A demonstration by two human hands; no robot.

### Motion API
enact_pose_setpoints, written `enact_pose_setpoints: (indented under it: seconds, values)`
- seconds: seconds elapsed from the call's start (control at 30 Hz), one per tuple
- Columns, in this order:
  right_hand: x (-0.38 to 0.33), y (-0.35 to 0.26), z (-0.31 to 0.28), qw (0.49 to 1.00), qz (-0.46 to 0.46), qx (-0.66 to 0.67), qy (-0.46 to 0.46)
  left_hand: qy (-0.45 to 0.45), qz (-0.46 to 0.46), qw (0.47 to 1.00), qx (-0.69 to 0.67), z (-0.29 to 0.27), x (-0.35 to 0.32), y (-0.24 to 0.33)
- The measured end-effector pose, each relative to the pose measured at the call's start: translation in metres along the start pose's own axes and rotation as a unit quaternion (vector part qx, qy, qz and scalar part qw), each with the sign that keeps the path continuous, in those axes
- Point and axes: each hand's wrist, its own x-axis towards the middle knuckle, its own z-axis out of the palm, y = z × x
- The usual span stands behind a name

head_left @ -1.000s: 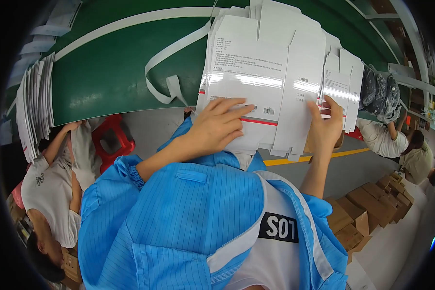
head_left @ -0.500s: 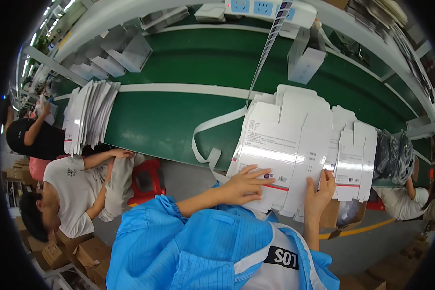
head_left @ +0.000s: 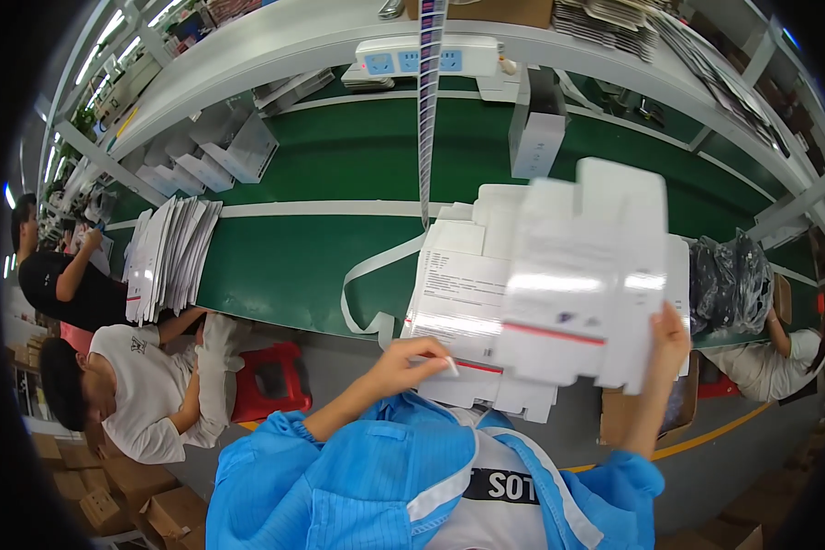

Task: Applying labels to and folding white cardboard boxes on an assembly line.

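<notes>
My right hand [head_left: 669, 337] grips the right edge of a flat white folded carton [head_left: 568, 293] with a red stripe, lifted and blurred by motion over a stack of like cartons [head_left: 454, 280] on the green table. The thumb and forefinger of my left hand [head_left: 405, 365] are pinched together at the stack's near left edge. A small white piece [head_left: 451, 367] shows at their tips; what it is I cannot tell. Behind the stack hangs a label strip [head_left: 426, 110], its white backing tape [head_left: 376, 261] curling down on the left.
On the left stands another stack of flat cartons [head_left: 170, 257]. Black items in clear plastic [head_left: 729, 284] lie at the right. Upright white boxes [head_left: 539, 128] stand at the back under a shelf with a power strip [head_left: 428, 59]. A person [head_left: 151, 385] sits on the left beside a red stool [head_left: 270, 385].
My right hand has lifted the carton up and to the right off the stack. The left hand has drawn back left, from spread fingers to a pinch. The view has shifted.
</notes>
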Motion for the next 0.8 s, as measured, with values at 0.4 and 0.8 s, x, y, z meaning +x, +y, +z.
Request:
enact_pose_setpoints:
  seconds: [0.4,0.8]
  values:
    - [0.052,-0.063,0.076,0.963,-0.135,-0.12,-0.197,0.256,-0.206,0.944,0.007,-0.06,-0.148,-0.083]
    - [0.044,-0.163,0.362,0.91,-0.106,0.19,-0.353,0.225,-0.393,0.889,0.069,-0.09,-0.254,-0.132]
